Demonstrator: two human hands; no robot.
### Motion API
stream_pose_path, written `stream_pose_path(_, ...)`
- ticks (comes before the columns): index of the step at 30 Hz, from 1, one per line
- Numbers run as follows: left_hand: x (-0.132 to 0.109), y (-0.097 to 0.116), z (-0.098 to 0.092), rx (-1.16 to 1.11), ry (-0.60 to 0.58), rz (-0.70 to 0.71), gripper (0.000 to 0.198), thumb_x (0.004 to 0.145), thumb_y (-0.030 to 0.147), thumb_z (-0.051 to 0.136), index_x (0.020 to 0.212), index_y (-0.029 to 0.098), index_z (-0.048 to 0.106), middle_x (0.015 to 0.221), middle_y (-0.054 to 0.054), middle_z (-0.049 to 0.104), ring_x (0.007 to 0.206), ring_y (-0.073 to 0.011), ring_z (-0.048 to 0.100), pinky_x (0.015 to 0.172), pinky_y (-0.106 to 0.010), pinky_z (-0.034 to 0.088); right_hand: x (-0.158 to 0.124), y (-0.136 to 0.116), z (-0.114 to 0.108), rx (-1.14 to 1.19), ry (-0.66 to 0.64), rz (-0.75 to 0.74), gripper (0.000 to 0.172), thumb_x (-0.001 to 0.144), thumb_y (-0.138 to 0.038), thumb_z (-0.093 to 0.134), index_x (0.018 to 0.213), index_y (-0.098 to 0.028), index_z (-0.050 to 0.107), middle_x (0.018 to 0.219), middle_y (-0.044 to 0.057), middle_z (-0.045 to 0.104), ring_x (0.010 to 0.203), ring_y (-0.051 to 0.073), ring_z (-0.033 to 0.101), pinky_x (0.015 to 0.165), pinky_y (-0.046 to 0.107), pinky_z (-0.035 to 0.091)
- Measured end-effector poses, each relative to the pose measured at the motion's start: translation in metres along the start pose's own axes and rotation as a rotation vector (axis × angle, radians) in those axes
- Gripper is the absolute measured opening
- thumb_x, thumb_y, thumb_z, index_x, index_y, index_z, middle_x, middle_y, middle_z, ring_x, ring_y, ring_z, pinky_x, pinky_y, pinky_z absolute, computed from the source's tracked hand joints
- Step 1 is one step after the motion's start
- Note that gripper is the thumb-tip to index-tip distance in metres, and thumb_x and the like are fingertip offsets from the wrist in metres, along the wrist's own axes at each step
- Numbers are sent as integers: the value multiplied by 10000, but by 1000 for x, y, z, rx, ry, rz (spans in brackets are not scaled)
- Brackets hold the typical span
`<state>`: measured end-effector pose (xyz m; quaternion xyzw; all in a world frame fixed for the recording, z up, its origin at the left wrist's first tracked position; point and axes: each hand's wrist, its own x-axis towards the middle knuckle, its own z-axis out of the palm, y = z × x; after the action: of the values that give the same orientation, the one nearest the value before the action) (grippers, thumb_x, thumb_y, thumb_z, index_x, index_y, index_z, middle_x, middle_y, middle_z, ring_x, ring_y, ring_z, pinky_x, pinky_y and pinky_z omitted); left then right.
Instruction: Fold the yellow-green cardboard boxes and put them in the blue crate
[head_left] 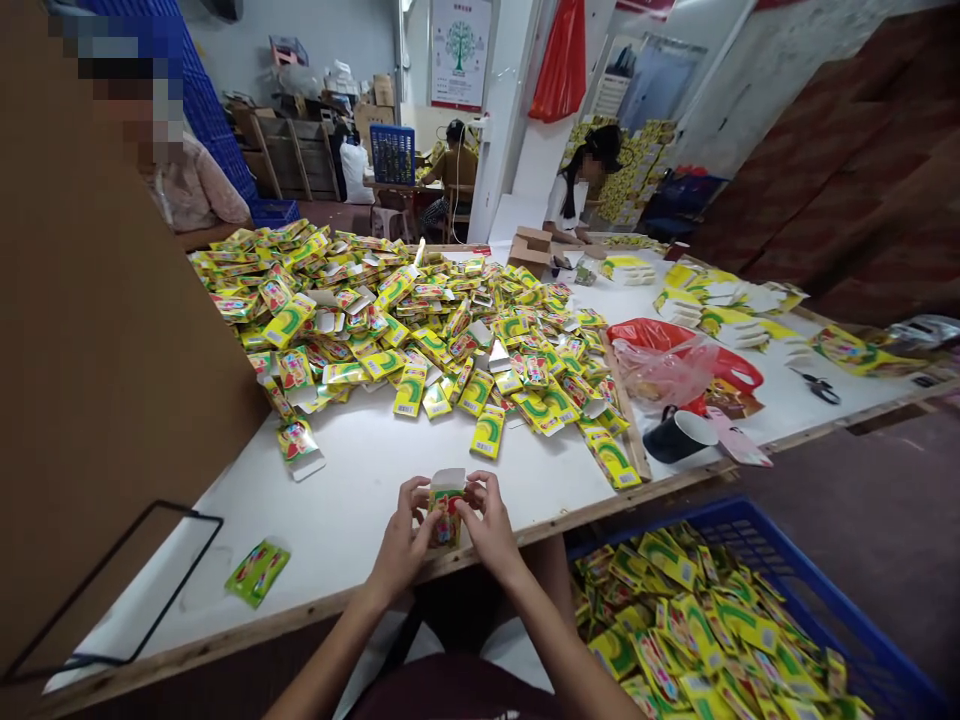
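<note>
Holding the small carton between both hands, you keep a narrow grip: your left hand takes one side, your right hand the other, thumbs on the printed front. It sits near your edge of the bench; whether its base touches the surface, you cannot tell. Its white flap stands up, so the step in hand seems to be working at the open end. The next move likely calls for light, even pressure, keeping the thin card square and the flap free.

The front shows red and a small figure, but its lettering is too small for you to read. Beyond the carton spreads a heap of yellow boxes, many showing a green curve and some a barcode; no brand is legible. To the carton's left lies a green packet, its print unreadable too. To its right stand a dark mug and, farther off, scissors; lower right of it, a blue crate holds more yellow packs. Well beyond the carton, a wall poster shows a green tree under red characters you cannot make out.
</note>
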<state>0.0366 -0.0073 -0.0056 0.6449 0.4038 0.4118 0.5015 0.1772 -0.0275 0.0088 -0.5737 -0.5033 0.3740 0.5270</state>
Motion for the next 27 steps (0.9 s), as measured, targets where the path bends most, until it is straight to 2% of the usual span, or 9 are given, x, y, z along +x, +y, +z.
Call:
stream_pose_path(4, 7, -1, -14, -89, -84, 0, 318, 848, 288, 491, 1154, 238, 425, 936, -16, 620, 774, -143, 585, 747, -292, 477, 4, 7, -7, 11, -67, -34, 192, 798, -243, 536, 984, -214, 498, 909, 37, 636, 841, 177, 613, 770, 304, 489)
stream_pose_path(8, 15, -9, -18, -81, -96, -16, 200, 816, 309, 539, 975, 191, 568, 857, -24, 636, 801, -166, 591, 748, -291, 477, 15, 7, -6, -59, -112, -50, 112, 825, -257, 512, 874, -192, 590, 846, 34, 644, 817, 178, 606, 766, 303, 485)
stream_pose_path(10, 20, -11, -17, -133, -50, -17, 174, 801, 308, 552, 910, 178, 590, 912, -45, 643, 864, -179, 599, 779, -300, 480, 20, 6, -3, -94, -99, -61, 112, 820, -254, 523, 827, -183, 610, 822, 34, 647, 795, 178, 606, 754, 302, 485)
stream_pose_path(14, 23, -11, -15, -306, 50, -18, 269, 766, 281, 595, 1016, 193, 548, 974, -53, 644, 926, -182, 612, 833, -325, 483, 24, 3, 2, -82, -75, -85, 168, 810, -230, 542, 964, -193, 599, 839, 27, 654, 779, 167, 615, 736, 294, 494)
stream_pose_path(20, 10, -2, -18, -124, 96, -33, 190, 786, 331, 586, 886, 174, 623, 912, -62, 660, 889, -193, 607, 817, -316, 480, 14, -11, 3, -182, -182, -170, 157, 827, -271, 547, 899, -195, 664, 897, 48, 668, 797, 168, 604, 747, 296, 488)
stream_pose_path(27, 11, 4, -16, -142, 182, -77, 207, 783, 339, 577, 866, 161, 643, 826, -49, 672, 780, -175, 614, 712, -278, 493, 20, -18, 13, -257, -115, -146, 145, 812, -291, 548, 822, -185, 646, 728, 17, 644, 638, 144, 570, 623, 261, 471)
